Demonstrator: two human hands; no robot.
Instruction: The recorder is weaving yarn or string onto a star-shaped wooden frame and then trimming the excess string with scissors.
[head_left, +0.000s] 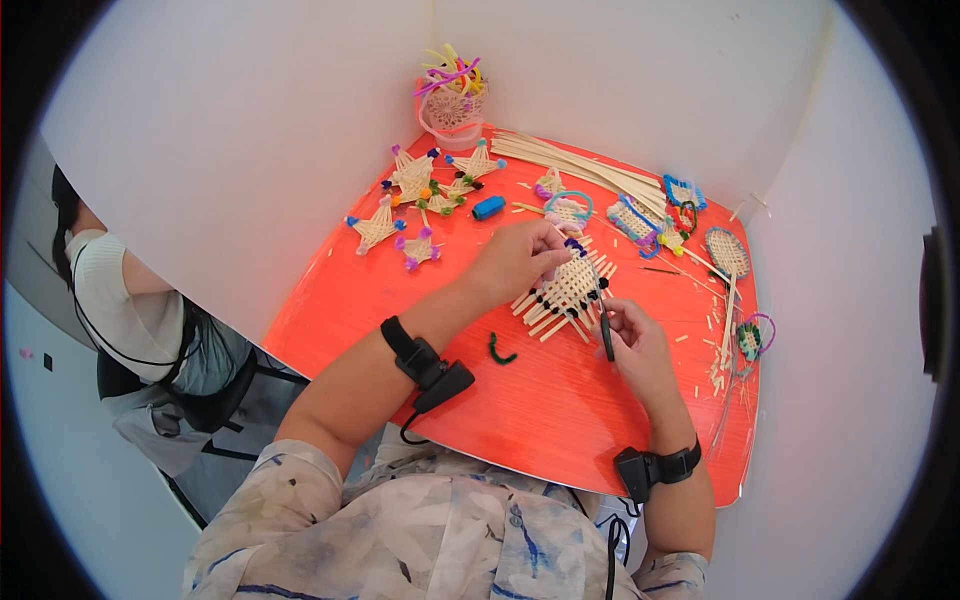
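A woven mat of pale flat strips (570, 287) is in front of me on the red table, its strip ends sticking out all round. Dark tufts of pipe cleaner are fixed along its edges. My left hand (530, 258) pinches the mat's upper corner by a blue tuft. In my right hand (641, 347) is a pair of dark-handled scissors (606, 337), its blades lying along the mat's right edge. Whether the blades are apart is too small to tell. A short curved dark-green pipe cleaner (501, 352) lies nearer to me.
Several woven stars (376, 226) with coloured tips lie at the back left, beside a blue roll (488, 208). Behind stands a cup (452, 118) of pipe cleaners. Long strips (575, 167), a woven oval paddle (727, 250) and cut scraps lie right. White partitions enclose the red table (340, 320).
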